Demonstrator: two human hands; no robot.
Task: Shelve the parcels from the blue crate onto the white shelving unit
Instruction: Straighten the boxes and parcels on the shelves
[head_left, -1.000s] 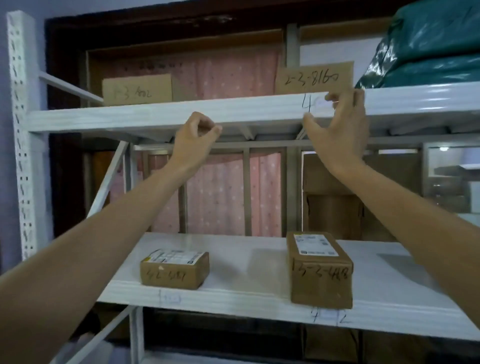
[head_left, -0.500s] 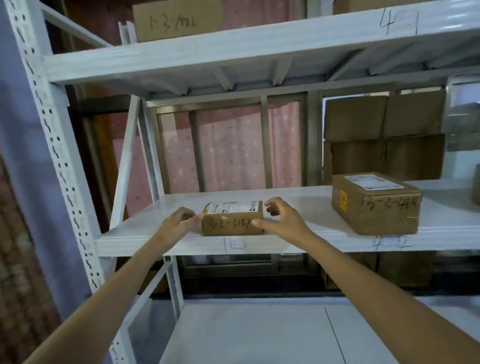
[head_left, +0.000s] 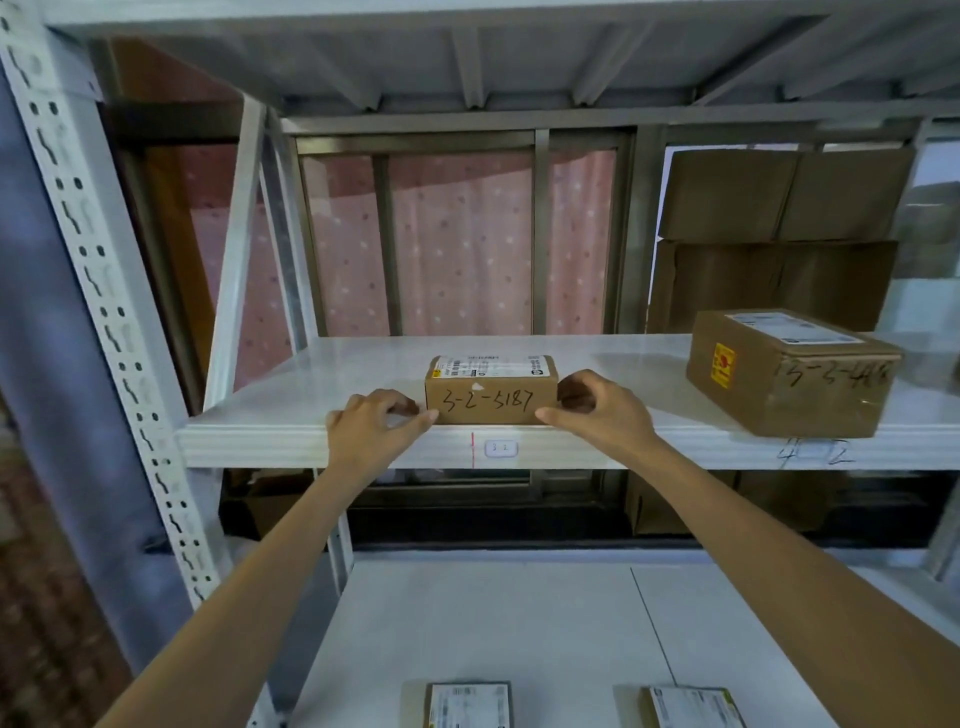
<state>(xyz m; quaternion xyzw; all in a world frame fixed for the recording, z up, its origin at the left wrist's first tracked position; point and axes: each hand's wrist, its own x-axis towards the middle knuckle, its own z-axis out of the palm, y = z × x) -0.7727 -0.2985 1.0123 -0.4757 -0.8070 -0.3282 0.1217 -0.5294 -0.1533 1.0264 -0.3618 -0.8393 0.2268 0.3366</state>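
Step in hand: squaring a small parcel (head_left: 491, 392) at the near edge of the middle shelf (head_left: 322, 441) of the white shelving unit (head_left: 104, 291). The parcel sits flat on the shelf, directly above a small tag (head_left: 501, 448) on the shelf lip.

Left hand (head_left: 371, 428): fingers curled at the parcel's left end, thumb tip at its near lower corner. Right hand (head_left: 602, 410): half closed around the right end, thumb along the near lower edge. Both grips are loose and touching, not lifting, as far as can be judged.

Orientation: long axis runs left to right, parallel to the shelf edge. The handwritten face points near, toward the person; the printed label (head_left: 491, 365) faces up.

Next move, judged: release both hands and draw back without dragging the parcel off the edge, then fetch another. The blue crate is not in view.

A larger box (head_left: 795, 376) stands well apart to the right, angled.
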